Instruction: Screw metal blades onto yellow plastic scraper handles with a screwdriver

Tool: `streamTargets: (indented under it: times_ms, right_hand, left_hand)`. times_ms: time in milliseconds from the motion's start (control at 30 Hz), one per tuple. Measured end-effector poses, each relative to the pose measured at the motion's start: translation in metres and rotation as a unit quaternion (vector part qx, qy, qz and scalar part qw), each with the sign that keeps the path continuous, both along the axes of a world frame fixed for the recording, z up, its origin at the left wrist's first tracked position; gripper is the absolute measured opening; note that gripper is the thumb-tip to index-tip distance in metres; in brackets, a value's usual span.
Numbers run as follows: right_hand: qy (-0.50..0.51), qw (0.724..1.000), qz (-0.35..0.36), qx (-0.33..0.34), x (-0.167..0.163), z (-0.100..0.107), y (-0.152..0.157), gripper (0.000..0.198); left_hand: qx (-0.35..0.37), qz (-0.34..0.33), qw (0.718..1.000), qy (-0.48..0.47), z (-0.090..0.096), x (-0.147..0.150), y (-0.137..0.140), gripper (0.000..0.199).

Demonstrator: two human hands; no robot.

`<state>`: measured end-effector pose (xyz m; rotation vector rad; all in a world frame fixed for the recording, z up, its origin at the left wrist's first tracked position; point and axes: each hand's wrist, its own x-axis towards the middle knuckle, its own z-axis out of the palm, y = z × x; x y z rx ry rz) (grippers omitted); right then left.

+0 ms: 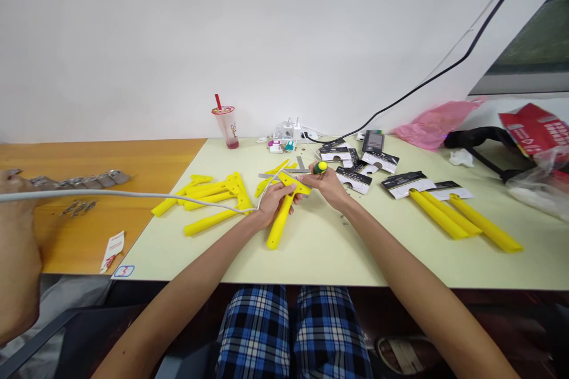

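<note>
My left hand (272,204) is closed around a yellow T-shaped scraper handle (279,226), its tube end pointing down toward the table's front edge. My right hand (331,185) grips a screwdriver (320,167) with a green and yellow grip, close to the right end of the handle's crosspiece. The screwdriver's shaft and tip are hard to make out. Left of my hands lies a pile of similar yellow handles (211,194). Flat metal strips (300,163) and more yellow pieces (265,183) lie just behind. A pale cable (213,203) passes by my left wrist.
Black-and-white cards (353,179) lie to the right, with several yellow handles in cards (444,216) beyond. A cup with a straw (229,130) and a power strip (291,129) stand by the wall. Another person's arm (18,260) is at far left, near metal pieces (89,182).
</note>
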<state>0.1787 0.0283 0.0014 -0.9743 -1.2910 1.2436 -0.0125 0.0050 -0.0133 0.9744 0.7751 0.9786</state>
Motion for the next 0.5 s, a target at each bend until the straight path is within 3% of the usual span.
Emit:
streamTargets:
  times_ms: [500]
  right_hand:
    - [-0.006,1.0,-0.003,0.008,0.0,-0.0008,-0.0002,0.075]
  left_hand:
    - [-0.002,0.007,1.0,-0.005,0.0015,0.0022,-0.0009,0.037]
